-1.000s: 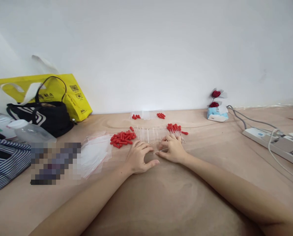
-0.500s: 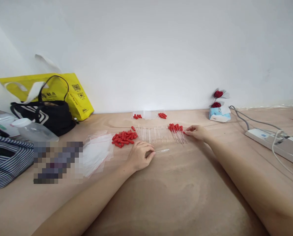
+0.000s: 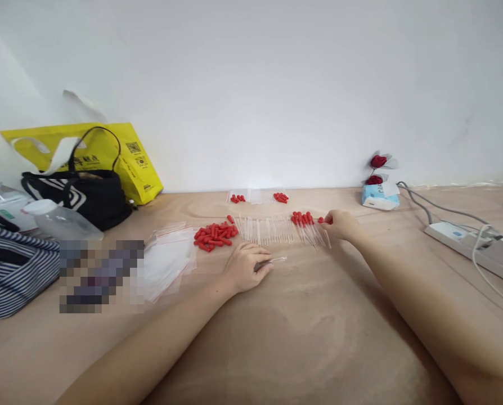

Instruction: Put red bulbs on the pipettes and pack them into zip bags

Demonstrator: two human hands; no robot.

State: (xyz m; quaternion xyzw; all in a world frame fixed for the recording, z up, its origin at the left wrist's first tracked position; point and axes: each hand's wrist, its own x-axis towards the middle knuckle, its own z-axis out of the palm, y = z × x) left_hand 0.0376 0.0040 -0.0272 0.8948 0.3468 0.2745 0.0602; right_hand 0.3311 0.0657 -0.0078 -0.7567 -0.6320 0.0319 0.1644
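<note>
"What is held closest in?"

"With twelve o'clock taken as straight ahead, the left hand (image 3: 248, 269) is rested low at twelve. Its fingers are curled, and a thin clear tube (image 3: 279, 259) is pinched at the thumb, the free end pointed toward three."

"And what is laid out beyond it?"

"At eleven, flat clear bags (image 3: 169, 256) with red edge lines are spread in an overlapping stack. Between eleven and twelve, loose red bulbs (image 3: 215, 235) are heaped. At twelve, bare tubes (image 3: 268, 229) are arranged side by side in a row. At one, the fingertips of the right hand (image 3: 340, 225) are brought together at a red bulb (image 3: 321, 220); whether it is gripped or only touched cannot be told."

"How much appears done?"

"Just short of one, several capped tubes (image 3: 303, 218) are lined up, red ends farthest away; these are judged finished. Since far more tubes are left bare and many bulbs loose, only a small share seems completed. Farther off at twelve, two clusters of bulbs are seen at a clear bag (image 3: 257, 196); whether they are inside it is unclear."

"And the surface and room?"

"A pale wooden table (image 3: 302, 337) is stretched back to a plain white wall (image 3: 251, 101). A striped bag (image 3: 7, 292) is set near ten, a power strip (image 3: 445, 233) at two. Farther back, a translucent bottle (image 3: 66, 221) is laid at ten, a black bag (image 3: 95, 199) is propped before a yellow bag (image 3: 144, 185) toward eleven, and a tissue pack (image 3: 378, 199) is topped by red roses (image 3: 378, 161) past one."
</note>
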